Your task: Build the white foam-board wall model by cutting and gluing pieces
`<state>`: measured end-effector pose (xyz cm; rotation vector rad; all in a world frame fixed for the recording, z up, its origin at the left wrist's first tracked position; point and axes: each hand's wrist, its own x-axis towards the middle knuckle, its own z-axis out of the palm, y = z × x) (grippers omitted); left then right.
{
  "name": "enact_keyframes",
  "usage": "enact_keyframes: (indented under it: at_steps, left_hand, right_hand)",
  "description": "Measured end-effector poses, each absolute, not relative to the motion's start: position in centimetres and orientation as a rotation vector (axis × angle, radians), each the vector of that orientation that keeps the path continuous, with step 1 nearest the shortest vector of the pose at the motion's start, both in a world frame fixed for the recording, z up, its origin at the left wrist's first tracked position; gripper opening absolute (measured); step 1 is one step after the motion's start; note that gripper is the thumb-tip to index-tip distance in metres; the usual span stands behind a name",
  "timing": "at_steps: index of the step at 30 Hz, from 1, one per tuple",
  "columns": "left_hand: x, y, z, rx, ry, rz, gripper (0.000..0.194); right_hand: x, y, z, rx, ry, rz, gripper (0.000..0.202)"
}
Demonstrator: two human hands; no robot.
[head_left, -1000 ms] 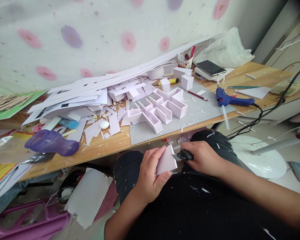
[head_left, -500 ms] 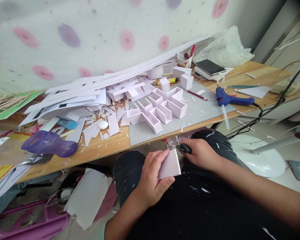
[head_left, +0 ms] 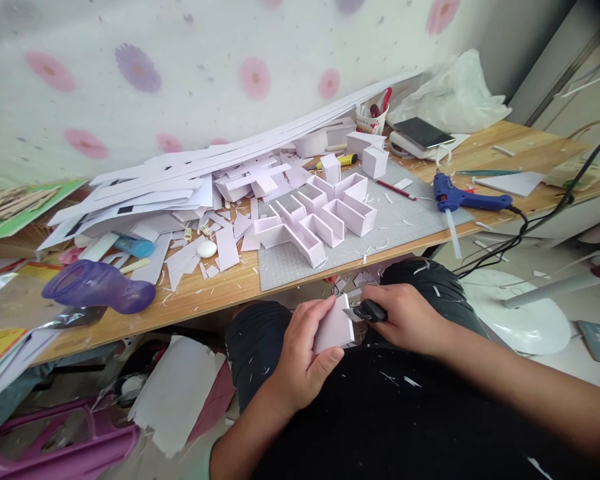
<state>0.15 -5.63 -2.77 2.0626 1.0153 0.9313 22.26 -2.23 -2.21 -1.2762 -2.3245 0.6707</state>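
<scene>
My left hand [head_left: 307, 353] grips a small white foam-board piece [head_left: 334, 327] above my lap. Closed round a black-handled utility knife [head_left: 373, 311], my right hand [head_left: 405, 317] is just to the right of it. The knife's blade lies at the piece's upper right edge. Beyond them on the desk, a white structure of open-topped channels [head_left: 323, 217] stands on a grey cutting mat [head_left: 405, 217]. Two small white box shapes, one of them [head_left: 375, 161] at the mat's back, stand near it.
A blue glue gun [head_left: 467, 198] with a black cable rests at the desk's right. Paper strips [head_left: 155, 177] and scraps cover the left and back. A purple bottle [head_left: 100, 287], a white egg-shaped object [head_left: 207, 249], a yellow cutter [head_left: 347, 160] and a red pencil [head_left: 397, 190] lie about.
The knife's blade has come onto the edge of the white piece, which is tilted more and shifted slightly left. My right hand has moved slightly down.
</scene>
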Motion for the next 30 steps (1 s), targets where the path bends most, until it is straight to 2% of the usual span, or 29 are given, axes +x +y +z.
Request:
enact_keyframes:
  at_steps: [16,21,25,30]
  left_hand:
    - [-0.1,-5.8,-3.2,2.031,1.017,0.955,0.056]
    - [-0.1,-6.2,-3.1,1.953,0.931,0.947,0.059]
    - [0.5,-6.3,-3.5,1.481,0.787,1.025,0.051]
    - [1.6,-6.2,-3.7,0.9,0.662,1.05,0.047]
  right_hand:
    - [21.9,-1.4,-3.5,-1.483,-2.322,0.64,0.005]
    - [21.8,-0.7,-4.7,-1.632,-2.331,0.596,0.016]
    - [21.9,-0.6,-4.9,-1.563,-2.156,0.807,0.024]
    - [21.9,-1.2,-3.0,-1.144,-1.777,1.37,0.025]
